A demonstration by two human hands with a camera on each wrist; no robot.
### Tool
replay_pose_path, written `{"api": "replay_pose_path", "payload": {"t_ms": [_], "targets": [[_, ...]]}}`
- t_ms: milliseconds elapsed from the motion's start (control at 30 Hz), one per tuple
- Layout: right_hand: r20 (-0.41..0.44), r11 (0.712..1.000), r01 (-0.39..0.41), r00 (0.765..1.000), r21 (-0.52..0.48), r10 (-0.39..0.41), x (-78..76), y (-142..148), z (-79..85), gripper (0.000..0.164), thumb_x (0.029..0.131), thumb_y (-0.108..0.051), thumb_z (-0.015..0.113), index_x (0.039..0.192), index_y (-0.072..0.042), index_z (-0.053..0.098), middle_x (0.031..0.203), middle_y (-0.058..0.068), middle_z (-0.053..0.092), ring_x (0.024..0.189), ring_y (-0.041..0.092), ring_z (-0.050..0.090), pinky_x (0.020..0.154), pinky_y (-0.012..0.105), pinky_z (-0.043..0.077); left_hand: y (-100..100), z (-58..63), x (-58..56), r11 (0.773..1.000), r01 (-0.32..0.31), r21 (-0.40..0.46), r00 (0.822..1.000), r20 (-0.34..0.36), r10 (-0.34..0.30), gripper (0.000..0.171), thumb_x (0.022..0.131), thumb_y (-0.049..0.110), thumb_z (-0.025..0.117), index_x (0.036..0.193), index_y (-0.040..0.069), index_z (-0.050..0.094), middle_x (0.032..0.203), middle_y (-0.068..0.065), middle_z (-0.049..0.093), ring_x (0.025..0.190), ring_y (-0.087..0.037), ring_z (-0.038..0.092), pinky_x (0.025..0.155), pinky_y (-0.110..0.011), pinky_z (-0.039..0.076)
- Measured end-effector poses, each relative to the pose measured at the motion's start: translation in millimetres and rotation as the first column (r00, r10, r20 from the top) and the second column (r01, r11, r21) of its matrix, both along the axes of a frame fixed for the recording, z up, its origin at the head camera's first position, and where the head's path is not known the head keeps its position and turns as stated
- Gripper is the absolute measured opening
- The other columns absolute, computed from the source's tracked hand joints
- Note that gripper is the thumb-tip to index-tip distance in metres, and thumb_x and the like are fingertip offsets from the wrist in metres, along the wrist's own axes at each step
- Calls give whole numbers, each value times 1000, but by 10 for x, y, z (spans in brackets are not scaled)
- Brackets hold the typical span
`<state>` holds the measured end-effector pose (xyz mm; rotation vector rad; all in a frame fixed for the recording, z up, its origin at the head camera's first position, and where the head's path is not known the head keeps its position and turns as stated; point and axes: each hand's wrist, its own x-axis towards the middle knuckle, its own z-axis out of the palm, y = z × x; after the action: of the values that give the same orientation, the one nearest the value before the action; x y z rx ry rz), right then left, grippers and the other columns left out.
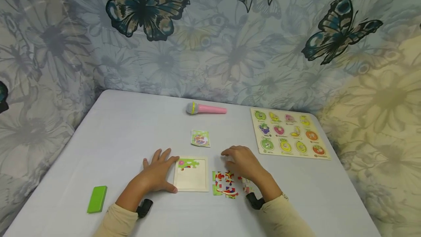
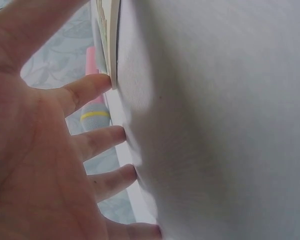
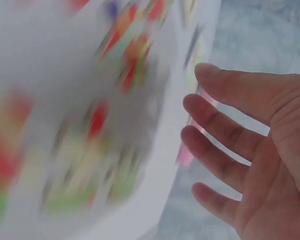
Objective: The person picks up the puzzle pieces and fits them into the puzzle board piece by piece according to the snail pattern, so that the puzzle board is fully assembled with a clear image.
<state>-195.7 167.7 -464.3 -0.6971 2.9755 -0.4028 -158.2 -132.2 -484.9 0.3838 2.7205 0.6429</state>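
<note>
A small puzzle tray [image 1: 192, 183] lies at the table's middle, with green puzzle pieces [image 1: 188, 163] joined in its upper left corner. Spread wide, my left hand [image 1: 155, 176] touches the tray's left edge with thumb and index finger. Its other fingertips rest on the table in the left wrist view. My right hand [image 1: 244, 162] hovers over the table right of the tray, fingers loosely bent, nothing between them. Below it lie loose red, white and green puzzle pieces [image 1: 225, 184], with more pieces [image 1: 245, 183] partly hidden by the right wrist.
A picture card [image 1: 200, 138] lies behind the tray, and a pink toy microphone [image 1: 210, 109] farther back. At the back right is a fruit board [image 1: 289, 134]. A green block [image 1: 97, 199] lies at the left. A patterned wall [image 1: 210, 54] stands behind the table.
</note>
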Motion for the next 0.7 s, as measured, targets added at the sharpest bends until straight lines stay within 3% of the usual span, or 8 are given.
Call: {"api": "replay_pose_path", "payload": {"t_ms": [267,433,700], "targets": [[-24,996,81,997,33,-80,42,420,-60,19,79,-6,77,97,-11,75,104,3,72,103,25,65,93,44,49,-9,49,11,1000,2,13,1000,-4,-2,98,59,39,92,143,13,47,157,-21,23,144,-49,10,97,-83,11],[-13,994,94,996,49,-93,49,504,-109,21,77,-3,77,96,-13,75,104,2,72,104,24,65,94,43,50,-18,89,26,1000,2,24,1000,-2,-2,98,59,38,92,142,12,47,157,-21,23,143,-49,11,97,-83,10],[-29,996,83,996,40,-82,37,550,-144,25,75,1,78,97,-11,74,102,3,72,102,24,66,93,43,50,-9,57,25,999,-4,32,1000,0,4,98,59,38,92,143,13,47,157,-20,23,144,-49,10,97,-83,10]]}}
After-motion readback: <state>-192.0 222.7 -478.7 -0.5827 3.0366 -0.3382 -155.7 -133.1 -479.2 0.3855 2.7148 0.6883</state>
